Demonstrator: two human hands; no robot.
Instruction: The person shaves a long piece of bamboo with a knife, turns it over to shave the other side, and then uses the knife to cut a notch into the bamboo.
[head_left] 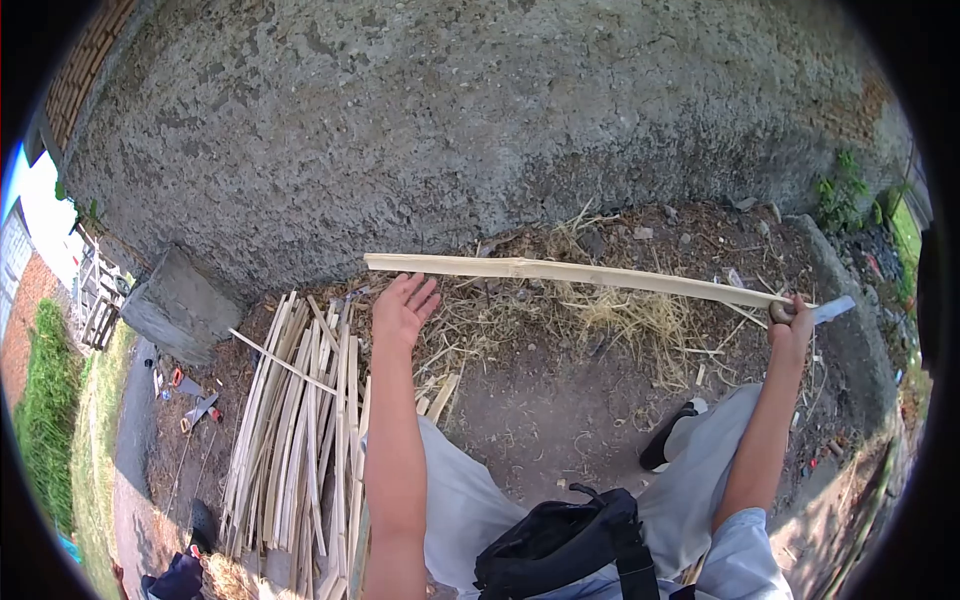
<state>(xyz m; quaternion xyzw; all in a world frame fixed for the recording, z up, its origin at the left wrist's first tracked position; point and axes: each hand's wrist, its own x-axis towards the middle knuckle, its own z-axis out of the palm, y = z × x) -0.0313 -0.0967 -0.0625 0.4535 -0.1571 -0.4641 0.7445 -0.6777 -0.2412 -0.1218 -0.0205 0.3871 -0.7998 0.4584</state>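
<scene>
While right hand [790, 325] grips it, long pale split bamboo strip [570, 272], left hand [403, 308] fingers spread.

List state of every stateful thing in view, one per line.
Left hand: open, palm up, under the strip, contact unclear.
Right hand: closed on knife handle.
Bamboo strip: roughly level, raised off the ground.
Knife: at the strip's right end.
Split strips: piled on the ground.
Black bag: on lap.

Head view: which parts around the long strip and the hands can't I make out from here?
- Right hand: the tool's handle is hidden in the fist; only a pale blade shows.
- Left hand: open beneath the strip; contact unclear.
- Strip pile: near end hidden behind the left forearm.
- Bag: bottom edge cuts it off.
</scene>
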